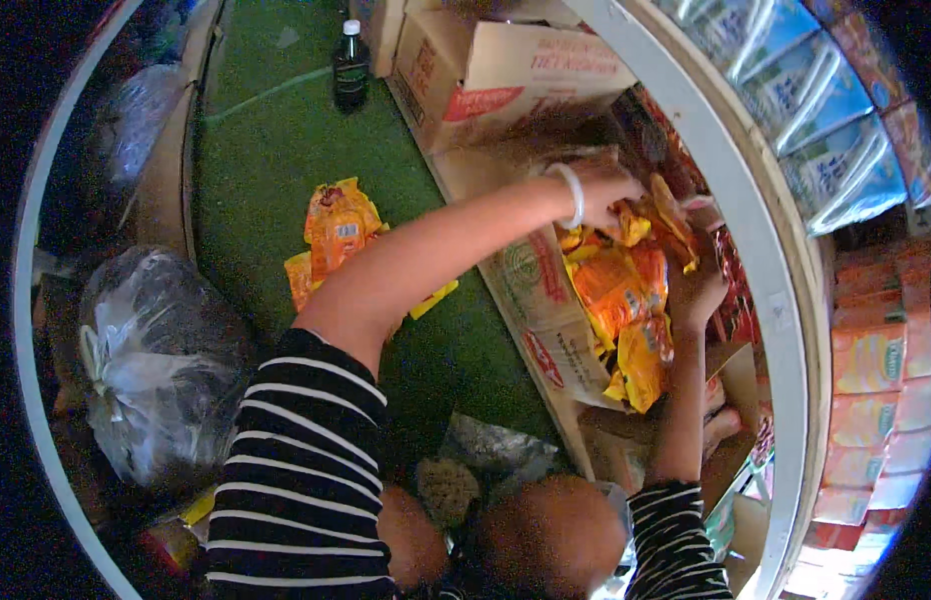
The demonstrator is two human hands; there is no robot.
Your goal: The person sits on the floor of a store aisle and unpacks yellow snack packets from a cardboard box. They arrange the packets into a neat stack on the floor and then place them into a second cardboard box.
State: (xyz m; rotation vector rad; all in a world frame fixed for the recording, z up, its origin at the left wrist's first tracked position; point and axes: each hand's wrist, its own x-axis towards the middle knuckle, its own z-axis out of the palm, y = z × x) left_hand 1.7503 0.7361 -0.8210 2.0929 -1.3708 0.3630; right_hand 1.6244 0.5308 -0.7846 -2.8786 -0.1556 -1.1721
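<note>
Broadly, we look down on a green floor (276,150), with an open box (546,310) along its right and a bulging clear bag (161,380) on its left. Beyond the box stands a carton (546,80). Orange and yellow packets (616,290) heap up inside the box, while a few loose packets (341,235) lie on the floor by our left forearm (456,245). Our left hand (598,190) is at the heap's far end and our right hand (701,285) at its right edge. We judge the step in hand to be handling packets at the box; the next move calls for a sure grip that spares the wrappers. Far up the floor stands a dark bottle (352,75); a white bracelet (576,192) sits just behind the left hand.

The forearm covers some loose packets, the box's depth is hidden, and our fingertips blur into the wrappers, so we cannot tell whether either grip is holding anything.
</note>
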